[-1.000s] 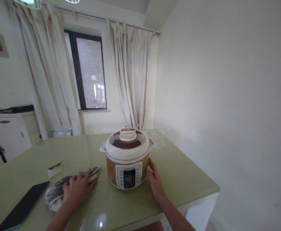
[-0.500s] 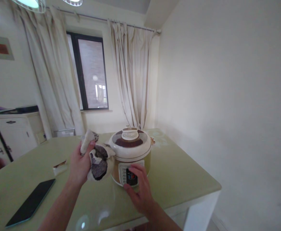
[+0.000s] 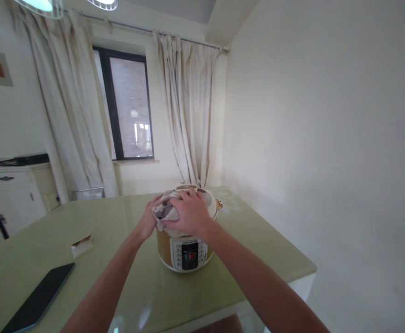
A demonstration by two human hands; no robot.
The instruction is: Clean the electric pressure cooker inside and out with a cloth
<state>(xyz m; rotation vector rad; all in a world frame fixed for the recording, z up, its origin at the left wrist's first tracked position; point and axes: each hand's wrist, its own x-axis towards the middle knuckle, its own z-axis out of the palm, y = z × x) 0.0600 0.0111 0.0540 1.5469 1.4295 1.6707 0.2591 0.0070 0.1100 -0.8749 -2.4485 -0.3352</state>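
Note:
A crumpled white-and-grey cloth (image 3: 165, 212) lies bunched against the left front of the lid of a white-and-gold electric pressure cooker (image 3: 165, 250). My left hand (image 3: 148, 219) grips the cloth from its left side, fingers curled at its edge. On the other side, my right hand (image 3: 190, 213) presses over the cloth and lid, its fingers bent around the bunched fabric. Below the hands, the cooker's control panel (image 3: 189, 255) with its dark display faces me. Most of the lid is hidden by the hands and cloth.
The cooker stands on a pale green table (image 3: 126, 277). A black tablet-like slab (image 3: 39, 296) lies at the front left, with a small whitish packet (image 3: 82, 245) beyond it. A wall (image 3: 309, 138) runs along the right, and a cabinet (image 3: 11, 194) stands at the far left.
My left hand has brought the cloth right, onto the cooker's lid. My right hand has risen from the control panel to the cloth. The view has shifted slightly.

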